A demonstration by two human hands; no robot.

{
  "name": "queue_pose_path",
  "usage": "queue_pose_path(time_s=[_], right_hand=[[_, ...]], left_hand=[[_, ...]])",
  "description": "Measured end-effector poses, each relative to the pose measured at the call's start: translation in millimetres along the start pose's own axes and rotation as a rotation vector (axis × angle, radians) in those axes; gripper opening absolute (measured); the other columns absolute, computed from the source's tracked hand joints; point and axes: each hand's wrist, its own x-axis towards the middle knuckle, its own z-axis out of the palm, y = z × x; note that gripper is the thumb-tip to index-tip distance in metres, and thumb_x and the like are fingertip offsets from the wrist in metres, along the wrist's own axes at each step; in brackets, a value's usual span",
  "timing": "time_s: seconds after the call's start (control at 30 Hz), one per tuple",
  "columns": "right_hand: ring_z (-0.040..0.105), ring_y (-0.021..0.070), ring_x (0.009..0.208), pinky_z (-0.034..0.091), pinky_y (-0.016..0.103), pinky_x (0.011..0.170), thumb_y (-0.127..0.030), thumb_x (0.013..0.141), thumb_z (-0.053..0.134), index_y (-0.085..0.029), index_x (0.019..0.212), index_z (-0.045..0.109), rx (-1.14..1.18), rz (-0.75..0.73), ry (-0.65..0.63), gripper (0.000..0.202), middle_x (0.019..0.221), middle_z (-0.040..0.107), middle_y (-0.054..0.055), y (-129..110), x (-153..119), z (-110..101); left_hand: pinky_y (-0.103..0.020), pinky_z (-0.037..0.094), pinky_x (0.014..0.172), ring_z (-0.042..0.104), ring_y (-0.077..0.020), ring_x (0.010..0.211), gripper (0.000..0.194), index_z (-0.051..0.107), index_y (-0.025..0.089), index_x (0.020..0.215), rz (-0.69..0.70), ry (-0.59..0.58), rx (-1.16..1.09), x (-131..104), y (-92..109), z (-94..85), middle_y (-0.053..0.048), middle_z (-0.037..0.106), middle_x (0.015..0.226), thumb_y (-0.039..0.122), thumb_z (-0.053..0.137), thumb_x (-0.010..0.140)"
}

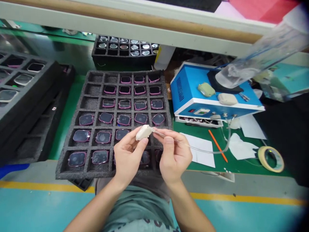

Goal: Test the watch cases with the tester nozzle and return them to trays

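Note:
My left hand (129, 158) is closed on a small cream-coloured case (144, 132), shaped like a watch body, and tilts it above the foam tray. In my right hand (175, 154) a thin clear tube (205, 150) is pinched, its tip meeting the right edge of the case. The tube runs back to the front of a blue machine (190, 83). Below both hands lies a dark grey foam tray (64, 172) with several purple-framed watch bodies (86, 120) in its compartments. My hands hide some of the lower compartments.
Stacked foam trays (48, 87) stand at left; another tray (120, 59) of round shiny parts sits behind. Two pale cases (227, 99) rest on the machine beside a clear cylinder (256, 64). An orange stick (218, 146), paper (201, 149) and a tape roll (270, 159) lie at right. A shelf (145, 27) crosses overhead.

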Motion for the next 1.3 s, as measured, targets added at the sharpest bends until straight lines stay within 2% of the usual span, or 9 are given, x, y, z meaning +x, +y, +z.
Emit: queue_pose_path(time_s=[0.37,0.63,1.07,1.3], right_hand=[[0.080,0.0228,0.102,0.071,0.042,0.087,-0.031,0.103,0.062,-0.024,0.104,0.070,0.019,0.025,0.005,0.010,0.104,0.076,0.006,-0.7,0.9,1.0],[0.081,0.0214,0.102,0.071,0.039,0.088,-0.027,0.104,0.062,-0.024,0.106,0.072,0.041,0.005,-0.007,0.010,0.106,0.077,0.005,0.3,1.8,0.4],[0.081,0.0201,0.102,0.071,0.035,0.088,-0.023,0.104,0.063,-0.021,0.106,0.072,0.055,-0.046,-0.018,0.010,0.105,0.078,0.006,3.9,2.8,-0.6],[0.081,0.0197,0.102,0.071,0.033,0.088,-0.023,0.104,0.063,-0.021,0.106,0.073,0.055,-0.046,-0.015,0.010,0.104,0.077,0.005,3.6,2.7,-0.4]], left_hand=[[-0.035,0.065,0.100,0.080,-0.0252,0.109,0.035,0.081,0.020,0.116,0.015,0.014,-0.016,-0.1,-0.2,1.1,-0.008,0.082,0.118,0.023,0.087,0.082],[-0.039,0.065,0.101,0.079,-0.0275,0.110,0.037,0.080,0.020,0.118,0.014,0.017,0.020,0.2,-0.5,1.2,-0.009,0.082,0.119,0.026,0.087,0.083],[-0.032,0.065,0.098,0.080,-0.0239,0.108,0.034,0.081,0.020,0.117,0.040,0.005,-0.024,0.0,-1.2,1.7,-0.008,0.082,0.117,0.021,0.086,0.083],[-0.034,0.066,0.098,0.080,-0.0247,0.108,0.035,0.081,0.020,0.118,0.038,0.008,-0.017,0.8,-1.5,1.6,-0.008,0.082,0.117,0.022,0.085,0.084]])
